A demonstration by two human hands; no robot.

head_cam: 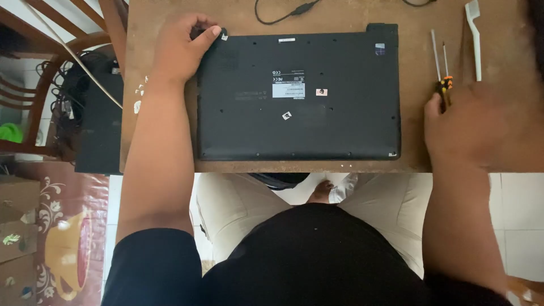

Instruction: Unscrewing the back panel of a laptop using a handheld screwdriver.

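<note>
Black laptop [298, 96], underside up, is showing white and grey labels; it is lying on my brown table [413, 22]. Screwdrivers [443, 85] beside my right hand [481, 127] are showing orange-and-black handles with silver shafts. White brush [474, 34]. I am wearing black sleeves and beige trousers. Red floral mat [56, 238] with yellow motifs.

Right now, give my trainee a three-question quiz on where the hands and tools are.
1. True or false: the laptop lies bottom side up.
2. Which corner of it does the left hand touch? A far left, B near right, C far right.
3. What lies on the table by the right hand?

Key: 1 true. 2 A. 3 Two screwdrivers and a white brush.
</note>
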